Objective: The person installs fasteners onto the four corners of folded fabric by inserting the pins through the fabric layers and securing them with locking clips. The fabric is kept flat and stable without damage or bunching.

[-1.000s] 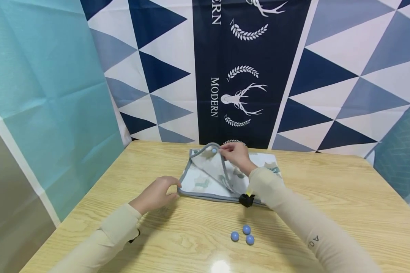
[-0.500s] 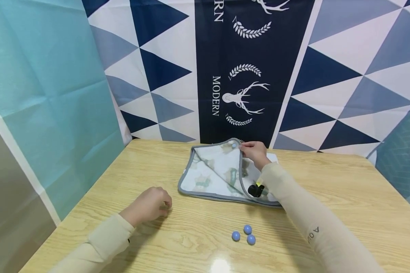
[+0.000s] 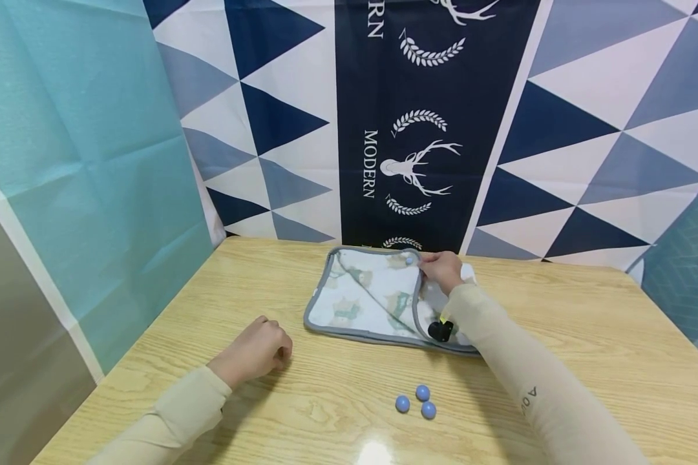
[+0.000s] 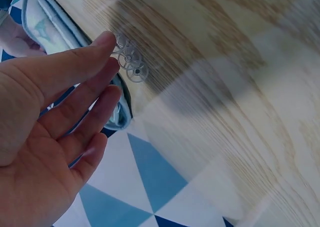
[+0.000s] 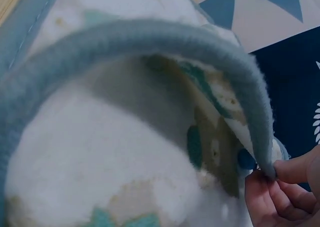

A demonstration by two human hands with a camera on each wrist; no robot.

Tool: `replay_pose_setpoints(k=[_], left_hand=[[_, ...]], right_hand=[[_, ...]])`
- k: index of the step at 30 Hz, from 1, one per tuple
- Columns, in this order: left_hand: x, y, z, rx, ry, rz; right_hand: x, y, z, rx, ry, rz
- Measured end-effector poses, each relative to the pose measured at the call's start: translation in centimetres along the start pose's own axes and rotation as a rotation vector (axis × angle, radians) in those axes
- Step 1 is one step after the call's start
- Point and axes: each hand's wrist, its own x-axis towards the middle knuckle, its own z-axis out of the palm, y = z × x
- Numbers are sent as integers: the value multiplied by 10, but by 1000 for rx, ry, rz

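Observation:
A white cloth [image 3: 366, 297] with grey trim and animal prints lies at the back of the wooden table [image 3: 558, 336]. My right hand [image 3: 429, 263] pinches the trim of its folded-over corner, beside a blue snap [image 3: 408, 260]. In the right wrist view the fingertips [image 5: 280, 184] grip the grey trim [image 5: 150, 37], which arches over the fleecy inside, with the blue snap [image 5: 245, 159] just left of them. My left hand [image 3: 267, 349] rests on the table to the left of the cloth, holding nothing. In the left wrist view its fingers [image 4: 75, 82] lie relaxed, close to small clear snap pieces [image 4: 131, 63].
Three loose blue snap buttons [image 3: 414, 402] lie together near the table's front edge. A small black and yellow object [image 3: 441, 330] shows at my right wrist, over the cloth's near edge. Patterned backdrops [image 3: 419, 129] stand behind and to the left of the table.
My right hand has carried the folded corner rightward and lower, so the flap lies flatter. My left hand let go of the cloth's left edge and drew back toward me.

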Motion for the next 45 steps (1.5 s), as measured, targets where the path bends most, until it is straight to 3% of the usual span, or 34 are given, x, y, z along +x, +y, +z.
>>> replay_pose_setpoints(k=[8, 14, 20, 27, 31, 37, 45], left_hand=[[-1, -2, -1, -3, -25, 17], [-2, -2, -1, -22, -12, 19], [1, -2, -3, -37, 67, 53], [5, -2, -2, -117, 125, 67], [7, -4, -3, -156, 150, 61], [10, -5, -4, -166, 171, 62], [13, -5, -2, -197, 182, 47]], right_hand=[[-4, 3, 1, -29, 39, -31], [-18, -10, 11, -77, 141, -279], [-44, -40, 35, -109, 12, -518], [-85, -62, 71, -293, -200, -859], [-104, -65, 86, -360, -335, -1005], [-115, -60, 101, -381, -455, -1056], [-116, -54, 110, -404, -500, -1035]])
